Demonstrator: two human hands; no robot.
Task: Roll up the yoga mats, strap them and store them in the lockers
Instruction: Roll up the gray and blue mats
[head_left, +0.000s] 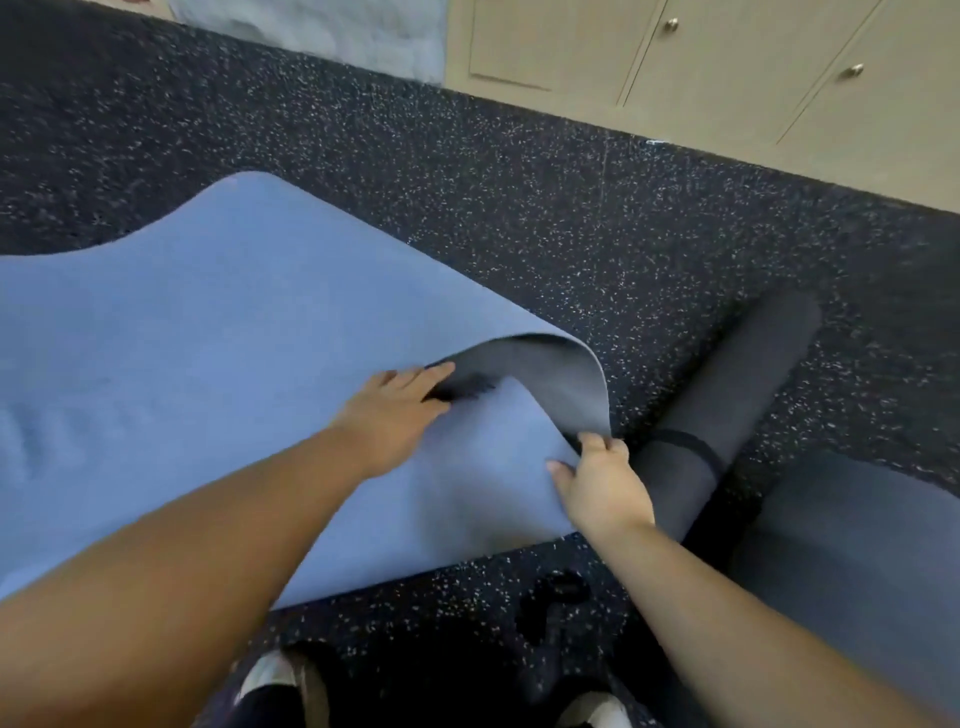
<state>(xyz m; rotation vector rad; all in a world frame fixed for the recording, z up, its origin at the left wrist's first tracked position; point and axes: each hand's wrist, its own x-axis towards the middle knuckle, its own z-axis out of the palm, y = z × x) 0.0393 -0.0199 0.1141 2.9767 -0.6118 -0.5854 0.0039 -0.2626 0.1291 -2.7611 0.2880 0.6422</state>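
A blue yoga mat (218, 332) with a grey underside lies spread on the speckled floor. Its near right end curls over, showing the grey side. My right hand (602, 480) pinches the curled corner at the mat's right edge. My left hand (392, 413) lies on the blue surface with straight fingers reaching into the fold. To the right lies a dark grey rolled mat (737, 395) with a black strap (685, 449) around it. A black strap (553, 605) lies loose on the floor near my feet.
Beige locker doors (727, 67) with metal knobs line the far right wall. Another dark grey mat (857, 545) lies flat at the right. A pale fluffy rug (332, 31) sits at the top. My shoes (270, 680) show at the bottom edge.
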